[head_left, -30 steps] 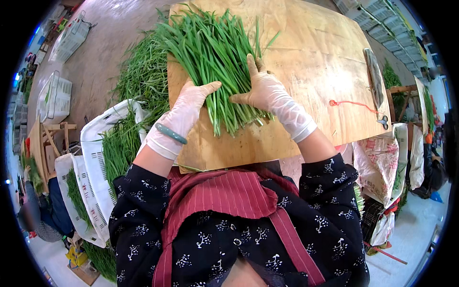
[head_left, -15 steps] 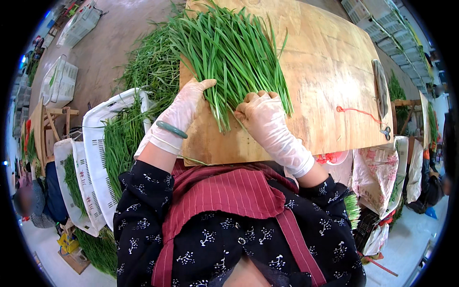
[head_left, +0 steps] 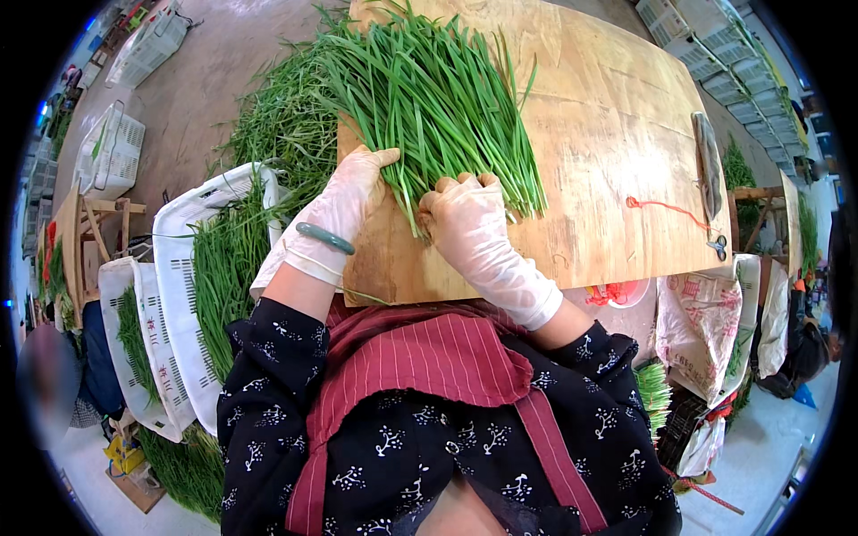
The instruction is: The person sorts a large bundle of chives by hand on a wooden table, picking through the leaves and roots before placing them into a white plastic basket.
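A broad layer of green garlic chives (head_left: 438,98) lies on the wooden board, leaves pointing away from me and pale stem ends toward me. At its left edge, my left hand (head_left: 357,183), in a thin whitish glove with a green bangle at the wrist, grips stems between thumb and fingers. My right hand (head_left: 469,214), gloved alike, is closed over the stem ends near the middle, its fingers curled under; exactly which stalks it pinches is hidden. The two hands are a short way apart.
Loose greens (head_left: 286,125) heap beside the wooden board (head_left: 617,107). White crates (head_left: 170,259) of chives stand at my left. On the board's right lie a red string (head_left: 666,205), small scissors (head_left: 718,247) and a dark, long strip (head_left: 708,165). A bowl (head_left: 639,291) holding red stuff sits below.
My right hand has shifted left along the stem ends, closer to my left hand. The left hand stays nearly in place at the edge of the chives.
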`<state>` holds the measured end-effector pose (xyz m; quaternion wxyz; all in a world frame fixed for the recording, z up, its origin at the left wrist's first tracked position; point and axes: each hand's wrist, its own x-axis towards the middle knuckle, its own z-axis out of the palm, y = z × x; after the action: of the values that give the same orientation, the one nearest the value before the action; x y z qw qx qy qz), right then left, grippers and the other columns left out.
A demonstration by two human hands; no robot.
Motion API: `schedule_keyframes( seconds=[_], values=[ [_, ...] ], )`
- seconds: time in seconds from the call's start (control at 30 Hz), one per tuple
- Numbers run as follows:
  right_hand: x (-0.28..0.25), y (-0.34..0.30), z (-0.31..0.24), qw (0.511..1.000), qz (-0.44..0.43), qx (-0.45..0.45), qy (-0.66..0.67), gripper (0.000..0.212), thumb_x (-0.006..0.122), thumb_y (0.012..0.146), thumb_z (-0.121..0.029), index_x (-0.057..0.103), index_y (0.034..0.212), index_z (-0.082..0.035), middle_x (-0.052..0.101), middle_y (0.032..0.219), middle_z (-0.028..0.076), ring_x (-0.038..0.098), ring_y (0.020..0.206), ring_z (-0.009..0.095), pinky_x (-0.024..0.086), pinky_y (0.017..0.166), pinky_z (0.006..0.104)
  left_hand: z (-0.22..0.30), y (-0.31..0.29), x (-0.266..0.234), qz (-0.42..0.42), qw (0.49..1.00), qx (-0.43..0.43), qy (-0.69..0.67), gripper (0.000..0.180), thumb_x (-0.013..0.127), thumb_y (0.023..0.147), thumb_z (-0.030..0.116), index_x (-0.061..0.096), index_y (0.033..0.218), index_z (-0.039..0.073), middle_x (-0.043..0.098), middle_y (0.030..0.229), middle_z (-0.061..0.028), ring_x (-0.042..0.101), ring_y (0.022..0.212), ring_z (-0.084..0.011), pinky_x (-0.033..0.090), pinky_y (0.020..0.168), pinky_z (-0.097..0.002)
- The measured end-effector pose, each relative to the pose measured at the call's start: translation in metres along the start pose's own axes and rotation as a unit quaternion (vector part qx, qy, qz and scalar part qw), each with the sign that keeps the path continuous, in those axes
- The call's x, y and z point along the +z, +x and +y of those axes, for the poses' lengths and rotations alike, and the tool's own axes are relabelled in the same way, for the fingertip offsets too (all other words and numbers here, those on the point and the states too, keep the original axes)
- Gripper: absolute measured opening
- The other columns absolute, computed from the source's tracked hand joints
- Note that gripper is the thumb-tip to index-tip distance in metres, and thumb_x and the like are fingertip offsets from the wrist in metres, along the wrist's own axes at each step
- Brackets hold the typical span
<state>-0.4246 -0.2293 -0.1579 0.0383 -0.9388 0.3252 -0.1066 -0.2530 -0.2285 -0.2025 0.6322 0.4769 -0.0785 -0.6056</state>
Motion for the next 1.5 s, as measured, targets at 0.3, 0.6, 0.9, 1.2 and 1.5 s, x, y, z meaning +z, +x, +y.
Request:
schedule_keyframes(
  seconds=[0.3, 0.6, 0.9, 1.2, 1.5],
  values=[
    [-0.057, -0.046, 0.023, 0.972, -0.177, -0.151, -0.018, 0.011, 0.063, 0.074, -0.023, 0.064, 0.078, -0.013, 0.056, 0.075, 0.005, 0.054, 0.082, 0.024, 0.035, 0.080, 0.0406, -0.001, -0.001, -0.004, 0.011, 1.000, 0.009, 0.026, 0.030, 0.051, 0.083, -0.003, 0.052, 0.112, -0.005, 0.060, 0.105, -0.0148, 0.058, 0.096, -0.0255, 0.045, 0.090, -0.0380],
    [-0.006, 0.013, -0.006, 0.995, -0.046, -0.030, -0.079, 0.008, 0.061, 0.073, -0.022, 0.064, 0.079, -0.017, 0.058, 0.077, 0.002, 0.056, 0.078, 0.021, 0.037, 0.077, 0.0376, 0.002, -0.001, -0.001, -0.002, 1.000, -0.022, -0.001, 0.032, 0.049, 0.083, -0.004, 0.049, 0.115, -0.004, 0.058, 0.109, -0.0158, 0.057, 0.097, -0.0277, 0.045, 0.090, -0.0390],
    [-0.066, -0.009, 0.021, 0.865, -0.273, -0.092, 0.411, 0.017, 0.064, 0.076, -0.012, 0.063, 0.091, -0.006, 0.062, 0.094, 0.006, 0.059, 0.093, 0.022, 0.046, 0.078, 0.0325, 0.002, -0.017, -0.006, 0.021, 0.999, -0.009, 0.026, 0.034, 0.049, 0.085, -0.001, 0.044, 0.118, -0.001, 0.055, 0.110, -0.0121, 0.055, 0.098, -0.0247, 0.045, 0.089, -0.0372],
    [-0.016, 0.032, 0.125, 0.911, -0.109, 0.337, 0.211, 0.100, 0.061, 0.071, -0.061, 0.019, 0.136, 0.003, 0.054, 0.112, 0.025, 0.055, 0.103, 0.033, 0.044, 0.088, 0.0382, 0.010, -0.034, 0.012, 0.039, 0.999, -0.007, 0.009, 0.052, 0.057, 0.084, 0.005, 0.036, 0.131, 0.010, 0.052, 0.115, -0.0083, 0.054, 0.101, -0.0250, 0.048, 0.085, -0.0417],
    [-0.008, 0.039, 0.071, 0.921, -0.136, 0.321, 0.174, 0.096, 0.061, 0.075, -0.043, 0.004, 0.140, 0.000, 0.046, 0.119, 0.027, 0.054, 0.102, 0.036, 0.046, 0.084, 0.0407, -0.026, -0.040, 0.013, 0.201, 0.804, 0.323, 0.458, 0.096, 0.070, 0.073, 0.017, 0.004, 0.139, -0.003, 0.018, 0.142, -0.0222, 0.020, 0.131, -0.0327, 0.015, 0.108, -0.0343]
  ],
)
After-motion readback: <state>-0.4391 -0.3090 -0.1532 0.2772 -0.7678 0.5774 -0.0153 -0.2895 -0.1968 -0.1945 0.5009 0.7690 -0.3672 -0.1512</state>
